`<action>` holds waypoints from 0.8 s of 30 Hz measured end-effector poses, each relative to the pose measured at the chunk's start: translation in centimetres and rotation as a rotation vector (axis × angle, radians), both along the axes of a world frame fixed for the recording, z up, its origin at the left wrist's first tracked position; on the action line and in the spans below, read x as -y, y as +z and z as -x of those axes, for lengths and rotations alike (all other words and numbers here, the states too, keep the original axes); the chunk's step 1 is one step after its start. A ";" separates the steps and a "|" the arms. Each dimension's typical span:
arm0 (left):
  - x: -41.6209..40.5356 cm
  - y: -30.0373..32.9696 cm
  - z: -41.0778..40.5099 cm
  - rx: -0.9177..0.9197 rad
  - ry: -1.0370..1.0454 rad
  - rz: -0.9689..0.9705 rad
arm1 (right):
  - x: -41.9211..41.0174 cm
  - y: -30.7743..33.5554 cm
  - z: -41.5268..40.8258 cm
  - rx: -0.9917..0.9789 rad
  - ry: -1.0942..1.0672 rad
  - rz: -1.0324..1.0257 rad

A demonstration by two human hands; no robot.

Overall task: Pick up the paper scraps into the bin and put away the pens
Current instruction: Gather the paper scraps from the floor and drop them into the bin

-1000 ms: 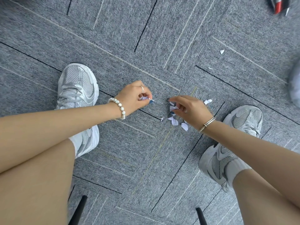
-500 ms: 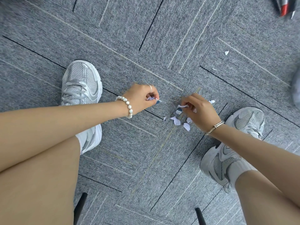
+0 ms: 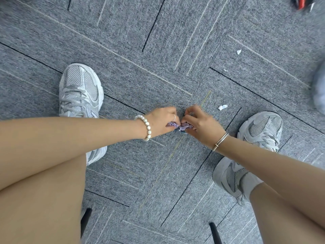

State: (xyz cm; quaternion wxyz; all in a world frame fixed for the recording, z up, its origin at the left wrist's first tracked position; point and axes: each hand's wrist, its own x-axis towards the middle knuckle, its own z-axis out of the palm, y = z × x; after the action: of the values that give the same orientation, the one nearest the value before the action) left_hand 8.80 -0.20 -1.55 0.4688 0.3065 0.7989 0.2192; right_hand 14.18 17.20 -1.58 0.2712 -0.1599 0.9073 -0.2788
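My left hand (image 3: 162, 121) and my right hand (image 3: 202, 123) meet low over the grey carpet between my feet. Both are closed on a small bunch of pale purple-white paper scraps (image 3: 182, 127) pressed between the fingertips. A loose white scrap (image 3: 222, 107) lies just right of my right hand. Farther off lie a second scrap (image 3: 238, 51) and a tiny one (image 3: 225, 70). Pens (image 3: 302, 3), one of them red, show at the top right edge, partly cut off. No bin can be recognised in view.
My two grey sneakers stand on the carpet, one at the left (image 3: 80, 92) and one at the right (image 3: 260, 131). A blurred pale object (image 3: 319, 88) sits at the right edge. Two dark chair legs (image 3: 215, 233) poke in at the bottom.
My hands have come together. The scraps that lay under my right hand are gathered off the carpet into the bunch between both hands. The view has shifted slightly.
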 end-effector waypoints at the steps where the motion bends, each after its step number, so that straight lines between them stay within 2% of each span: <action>1: 0.1 0.0 -0.1 -0.012 -0.012 -0.004 | 0.1 -0.1 -0.1 -0.027 -0.003 -0.008; 5: 0.1 -0.3 -0.4 -0.049 -0.035 -0.013 | 0.0 -0.7 -0.6 -0.095 0.012 0.010; 12: -0.1 -0.3 -0.4 -0.029 0.027 0.003 | 0.0 -0.4 -0.2 0.019 -0.036 0.022; 16: -0.5 0.1 0.1 0.038 0.145 0.023 | -1.0 0.1 0.5 0.095 -0.233 0.010; 21: -0.6 0.8 1.3 0.062 0.416 0.017 | -3.6 1.6 1.4 0.142 -0.510 -0.009; 24: -0.8 1.4 2.6 0.050 0.522 0.020 | -4.6 1.9 1.7 0.186 -0.581 -0.019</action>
State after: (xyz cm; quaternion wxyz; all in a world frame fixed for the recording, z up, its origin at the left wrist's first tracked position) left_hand 6.16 0.57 -0.20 0.4188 0.0797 0.8413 0.3324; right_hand 12.45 21.77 0.33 0.2636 0.1349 0.8889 -0.3495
